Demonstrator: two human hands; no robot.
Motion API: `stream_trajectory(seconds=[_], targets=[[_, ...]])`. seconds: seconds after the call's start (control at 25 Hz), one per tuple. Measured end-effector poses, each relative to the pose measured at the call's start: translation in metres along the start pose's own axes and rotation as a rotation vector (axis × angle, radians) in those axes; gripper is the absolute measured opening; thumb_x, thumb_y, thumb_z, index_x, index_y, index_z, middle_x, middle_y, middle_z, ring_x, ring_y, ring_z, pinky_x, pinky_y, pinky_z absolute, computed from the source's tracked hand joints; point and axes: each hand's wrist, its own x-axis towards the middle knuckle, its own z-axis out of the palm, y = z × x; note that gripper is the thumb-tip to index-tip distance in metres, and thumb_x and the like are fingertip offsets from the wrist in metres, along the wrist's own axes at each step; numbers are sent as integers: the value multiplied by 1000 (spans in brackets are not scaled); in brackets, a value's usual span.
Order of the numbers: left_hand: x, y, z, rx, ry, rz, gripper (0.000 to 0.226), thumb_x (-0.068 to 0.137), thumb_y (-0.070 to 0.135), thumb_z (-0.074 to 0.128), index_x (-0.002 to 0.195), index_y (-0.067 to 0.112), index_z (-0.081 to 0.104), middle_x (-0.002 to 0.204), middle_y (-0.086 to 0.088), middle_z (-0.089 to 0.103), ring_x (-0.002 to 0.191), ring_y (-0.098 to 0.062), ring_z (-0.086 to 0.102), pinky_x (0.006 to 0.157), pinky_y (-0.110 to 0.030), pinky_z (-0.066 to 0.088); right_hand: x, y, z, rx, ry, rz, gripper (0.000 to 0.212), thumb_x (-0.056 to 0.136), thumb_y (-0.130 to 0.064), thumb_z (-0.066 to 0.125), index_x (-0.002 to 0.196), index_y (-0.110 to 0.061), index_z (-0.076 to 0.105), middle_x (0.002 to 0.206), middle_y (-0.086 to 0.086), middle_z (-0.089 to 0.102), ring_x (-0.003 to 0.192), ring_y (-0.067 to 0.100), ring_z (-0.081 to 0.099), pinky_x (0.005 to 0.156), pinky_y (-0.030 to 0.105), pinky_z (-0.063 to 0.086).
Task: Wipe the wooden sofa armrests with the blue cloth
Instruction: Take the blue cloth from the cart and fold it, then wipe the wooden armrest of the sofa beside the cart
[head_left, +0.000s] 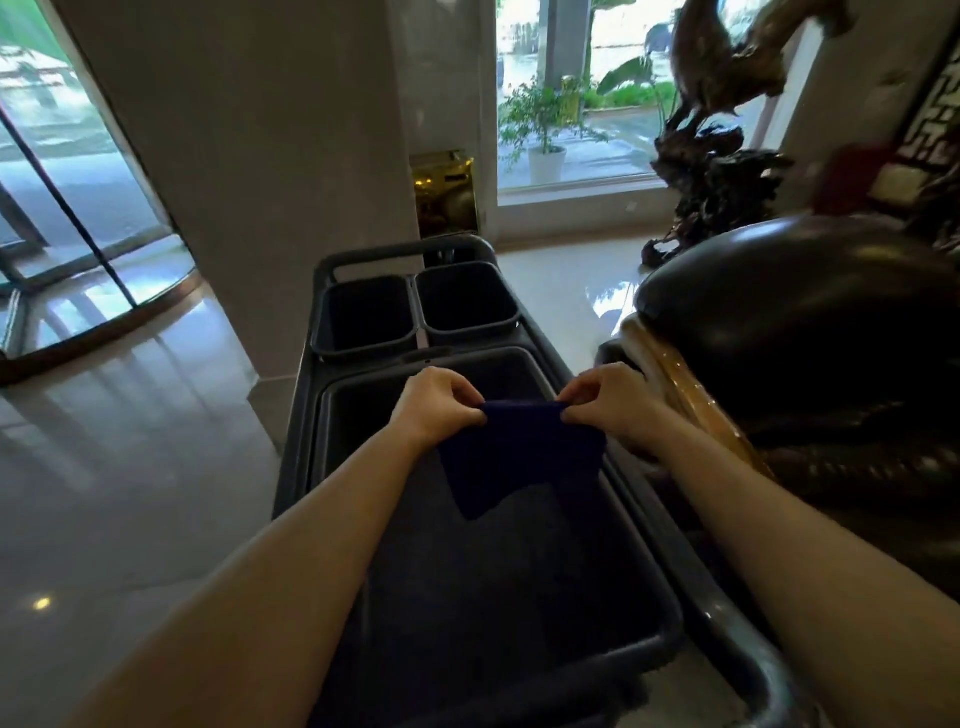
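A dark blue cloth (519, 452) hangs between my two hands above the large tub of a grey cleaning cart (670, 623). My left hand (436, 405) pinches its upper left corner and my right hand (608, 400) pinches its upper right corner, so the top edge is stretched flat and the rest droops down. At the right stands a dark, glossy carved wooden sofa armrest (800, 332) with a lighter golden-brown edge (670, 374), just beside my right hand.
The cart carries two small dark bins (415, 312) at its far end. A white pillar (270, 156) rises behind it, with a glass revolving door (78, 208) at the left. A dark root sculpture (717, 156) and a potted plant (545, 140) stand by the window.
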Motion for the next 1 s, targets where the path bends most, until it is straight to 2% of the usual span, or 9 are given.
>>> stream_trajectory(seconds=[0.08,0.12,0.28,0.4,0.48,0.56,0.68,0.76,1.0], targets=[[-3,30,-5,-2,-10,58,12,66,16,75,76,20,73,65,10,63,61,1,56,59,-14,42,-12,0,-26,-39,53,-20,16,69,-13,73,83,-19,73,74,-5,68,61,0,56,61,5,44],[-6,45,-5,-6,-14,80,12,66,15,75,77,17,73,67,7,65,61,0,57,62,-16,44,-20,2,-40,-61,76,-24,16,69,-14,72,83,-20,73,75,-5,68,60,-3,55,57,4,42],[-21,114,2,14,-22,177,14,70,13,73,84,11,73,80,-3,70,74,-11,61,75,-24,47,-52,16,-97,-66,135,-40,17,70,-15,72,85,-22,74,86,-1,73,76,8,64,77,23,49],[-31,177,27,27,-21,244,17,72,12,72,89,9,73,90,-6,71,84,-14,63,81,-25,47,-84,42,-159,-118,182,-85,19,71,-13,73,89,-18,73,84,-3,71,70,0,60,68,4,40],[-36,223,54,26,-13,286,19,72,12,72,91,7,72,92,-8,71,87,-17,64,85,-30,50,-106,66,-205,-145,217,-97,19,70,-13,73,88,-17,73,78,-6,66,66,-2,56,64,3,38],[-39,262,85,-12,3,291,20,71,10,72,91,7,72,90,-11,71,86,-20,65,84,-33,52,-126,91,-242,-176,217,-110,18,70,-12,73,88,-15,73,77,-8,64,72,2,57,71,11,38],[-42,307,141,-34,-7,276,20,70,8,72,91,7,72,86,-10,71,82,-19,64,82,-33,52,-156,141,-284,-216,204,-109,16,70,-11,73,85,-15,74,75,-9,63,69,2,56,60,3,36],[-42,329,178,-62,-29,251,20,71,7,72,91,8,72,82,-6,68,80,-18,63,80,-33,52,-168,179,-301,-204,182,-82,14,70,-12,73,83,-17,74,75,-8,64,69,3,58,61,3,37],[-23,352,272,-51,-128,182,15,74,10,70,88,15,73,77,4,63,73,-9,58,66,-18,44,-173,276,-313,-113,69,14,22,72,-15,73,68,-34,64,70,-16,63,68,-1,60,54,8,39]])
